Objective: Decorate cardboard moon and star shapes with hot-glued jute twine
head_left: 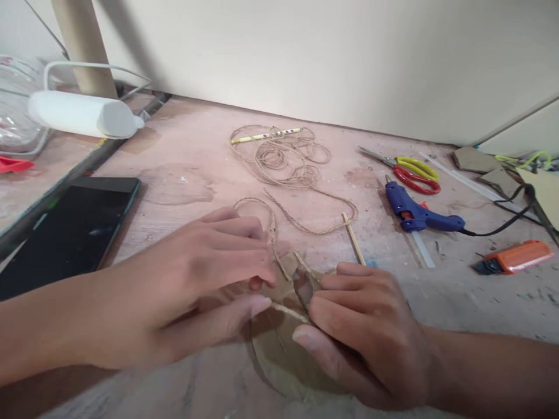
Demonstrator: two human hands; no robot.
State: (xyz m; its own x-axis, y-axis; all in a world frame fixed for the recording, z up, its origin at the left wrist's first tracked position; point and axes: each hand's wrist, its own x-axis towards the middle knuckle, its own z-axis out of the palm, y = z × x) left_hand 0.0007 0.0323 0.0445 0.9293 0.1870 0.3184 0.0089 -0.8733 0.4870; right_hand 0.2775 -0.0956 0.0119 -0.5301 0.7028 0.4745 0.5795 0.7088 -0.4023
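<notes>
A rounded piece of brown cardboard (279,343) lies in front of me, with a small cut opening near its upper edge. Across it runs a short stretch of twine (288,312) between my two hands. My left hand (205,285) is curled, its thumb tip at one end of this stretch; the fingertips are partly hidden and slightly blurred. Fingers bent, my right hand (367,331) grips the twine down at the cardboard and covers its right side. More twine loops up behind my left fingers, and a loose end lies by the opening.
Behind the hands lies a tangle of twine (275,160) with a pencil (266,136). To the right are scissors (404,169), a blue glue gun (414,209), an orange cutter (519,258) and a thin stick (353,240). A phone (74,227) and white bottle (82,114) are left.
</notes>
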